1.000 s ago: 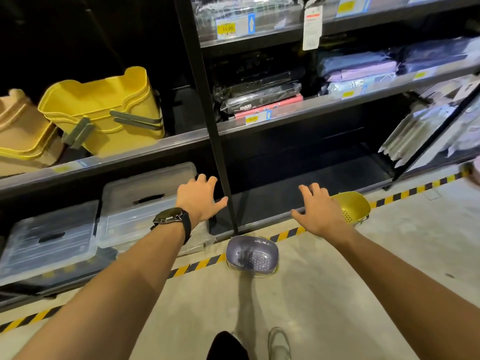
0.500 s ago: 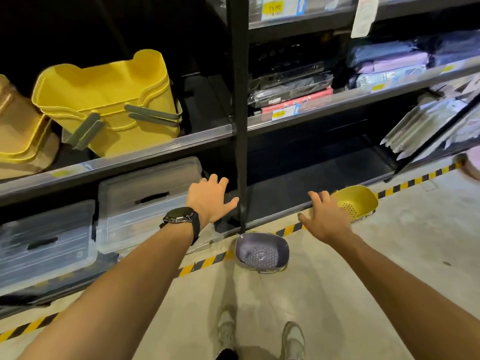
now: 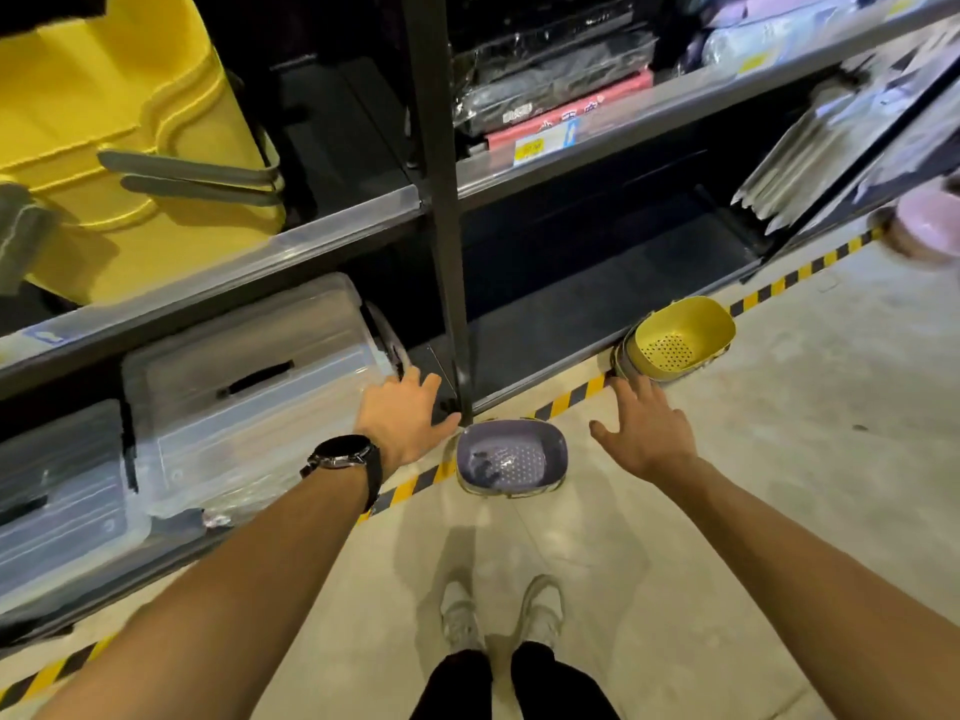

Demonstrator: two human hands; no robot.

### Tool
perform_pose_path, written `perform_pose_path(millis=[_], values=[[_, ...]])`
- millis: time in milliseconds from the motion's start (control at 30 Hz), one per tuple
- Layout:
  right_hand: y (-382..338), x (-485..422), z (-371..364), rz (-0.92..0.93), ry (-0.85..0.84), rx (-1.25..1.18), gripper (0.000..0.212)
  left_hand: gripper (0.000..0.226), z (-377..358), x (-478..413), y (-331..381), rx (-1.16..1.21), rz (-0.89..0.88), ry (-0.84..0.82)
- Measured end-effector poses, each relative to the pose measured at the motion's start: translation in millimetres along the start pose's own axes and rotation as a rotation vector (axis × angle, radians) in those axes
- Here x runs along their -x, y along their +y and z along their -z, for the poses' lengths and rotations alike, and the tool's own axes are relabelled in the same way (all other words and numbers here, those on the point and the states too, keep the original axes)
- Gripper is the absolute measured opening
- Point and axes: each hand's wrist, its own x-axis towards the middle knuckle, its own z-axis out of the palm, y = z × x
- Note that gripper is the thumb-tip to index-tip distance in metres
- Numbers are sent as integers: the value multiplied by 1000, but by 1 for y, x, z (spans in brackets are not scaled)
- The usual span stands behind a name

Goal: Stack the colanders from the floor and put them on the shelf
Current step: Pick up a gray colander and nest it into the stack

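hands (image 3: 524, 433) lower than before, both spread empty, flanking purple colander (image 3: 511, 456); yellow colander (image 3: 680, 337) untouched.

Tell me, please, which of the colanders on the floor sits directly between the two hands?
The purple plastic colander, lying on the striped floor tape between both open hands. The yellow plastic colander sits farther right against the shelf edge, beyond the right hand.

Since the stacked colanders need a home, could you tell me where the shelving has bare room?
The dark bottom shelf is bare between the black upright post and the leaning pale flat packs. Left of the post, clear lidded plastic bins crowd that level.
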Motion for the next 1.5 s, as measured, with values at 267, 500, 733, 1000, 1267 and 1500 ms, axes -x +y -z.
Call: perform_pose_path(millis=[267, 500, 733, 1000, 1267, 1500], values=[[41, -52, -132, -37, -43, 14, 73, 68, -145, -39, 35, 47, 43, -16], [60, -102, -310, -6, -93, -31, 66, 68, -308, -83, 45, 86, 55, -112], [88, -193, -449, -44, 29, -162, 72, 68, -459, -149, 44, 155, 100, -56], [120, -256, -534, -136, 282, -366, 68, 65, -561, -207, 49, 559, 269, 112], [101, -277, -560, -277, 323, -851, 34, 49, -595, -245, 64, 952, 549, 235], [96, -286, -568, -367, 179, -980, 41, 58, -603, -249, 66, 971, 638, 267]])
